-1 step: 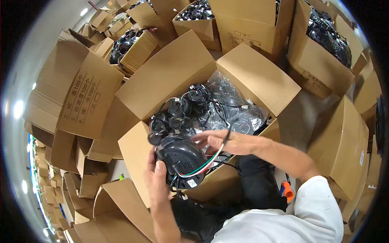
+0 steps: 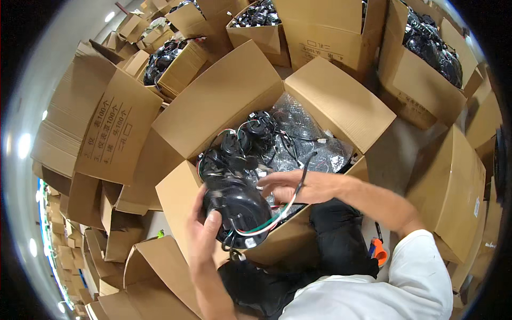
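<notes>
Above the near edge of an open cardboard box (image 2: 186,122), my left hand (image 2: 205,229) is closed on a black round instrument housing (image 2: 245,205), its thumb on the near left side. Motion slightly blurs the housing's upper part. Green, white and red wires (image 2: 266,226) run from its underside into a black cable that loops up past my right hand (image 2: 296,188). That hand is at the housing's right side, fingers stretched and apart; whether they touch it I cannot tell. Similar black housings with wires (image 2: 232,141) lie inside the box, beside clear bubble wrap (image 2: 314,144).
Cardboard boxes crowd all round. Boxes with black wrapped parts (image 2: 434,50) stand at the far right and far side. Folded cartons (image 2: 106,122) lean on the left, and a closed box (image 2: 448,192) stands on the right. An orange tape dispenser (image 2: 378,252) is beside my leg.
The housing has tilted slightly in my left hand, and its upper part is now blurred. My right hand has shifted a little, and the cable end stands higher and further right.
</notes>
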Motion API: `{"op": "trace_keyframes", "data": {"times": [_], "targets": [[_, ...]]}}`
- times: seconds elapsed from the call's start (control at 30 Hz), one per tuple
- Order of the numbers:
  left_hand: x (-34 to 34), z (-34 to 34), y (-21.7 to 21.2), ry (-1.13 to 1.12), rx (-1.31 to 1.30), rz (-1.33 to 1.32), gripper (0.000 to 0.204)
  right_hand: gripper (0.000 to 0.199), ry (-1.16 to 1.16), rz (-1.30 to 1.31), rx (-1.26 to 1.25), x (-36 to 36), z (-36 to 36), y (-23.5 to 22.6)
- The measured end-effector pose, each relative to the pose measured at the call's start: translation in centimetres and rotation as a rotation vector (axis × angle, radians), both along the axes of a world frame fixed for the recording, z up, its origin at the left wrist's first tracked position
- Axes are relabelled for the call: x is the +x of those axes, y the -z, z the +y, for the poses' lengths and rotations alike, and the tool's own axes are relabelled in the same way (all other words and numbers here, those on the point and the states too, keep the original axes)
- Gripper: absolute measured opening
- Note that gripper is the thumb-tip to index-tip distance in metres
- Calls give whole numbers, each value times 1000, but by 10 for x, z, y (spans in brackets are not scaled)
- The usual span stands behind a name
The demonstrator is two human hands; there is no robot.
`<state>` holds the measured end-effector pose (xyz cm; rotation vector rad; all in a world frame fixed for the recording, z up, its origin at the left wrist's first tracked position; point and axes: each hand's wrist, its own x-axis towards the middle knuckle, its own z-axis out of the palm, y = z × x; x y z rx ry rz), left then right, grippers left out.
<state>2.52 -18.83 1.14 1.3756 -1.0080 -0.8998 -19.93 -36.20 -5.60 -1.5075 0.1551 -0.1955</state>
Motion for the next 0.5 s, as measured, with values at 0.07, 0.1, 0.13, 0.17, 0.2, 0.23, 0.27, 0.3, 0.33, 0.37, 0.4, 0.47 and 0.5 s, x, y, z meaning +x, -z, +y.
{"op": "trace_keyframes", "data": {"times": [0.07,0.1,0.13,0.17,0.2,0.23,0.27,0.3,0.33,0.37,0.4,0.47,0.5], "targets": [[32,-20,-26,409,164,-242,82,55,15,210,-356,-19,-30,-1],[28,-43,-43,667,228,-384,80,48,39,378,-440,-30,-53,1],[23,-55,-50,819,220,-563,79,49,270,118,-237,-30,-69,4],[15,-67,-50,983,207,-733,78,50,504,-132,-23,-27,-75,-2],[-1,-75,-52,1033,227,-849,74,33,539,-294,187,-30,-76,-9],[-17,-83,-53,1060,256,-938,70,33,547,-295,192,-17,-71,-8],[-27,-91,-54,1076,246,-982,71,64,269,-304,-2,0,-60,-6],[-32,-102,-54,1101,224,-1025,72,97,-1,-302,-198,7,-47,-3],[-28,-109,-54,1084,198,-1020,73,112,-57,-261,6,10,-29,3],[-28,-118,-52,1061,167,-1010,73,128,-116,-214,205,10,-17,1],[-29,-125,-51,1022,182,-938,74,134,-72,-205,396,8,-15,-6],[-34,-142,-42,997,159,-888,76,115,116,-230,55,2,-15,3],[-36,-150,-39,1027,166,-816,77,105,163,-223,41,-3,-16,5]]}}
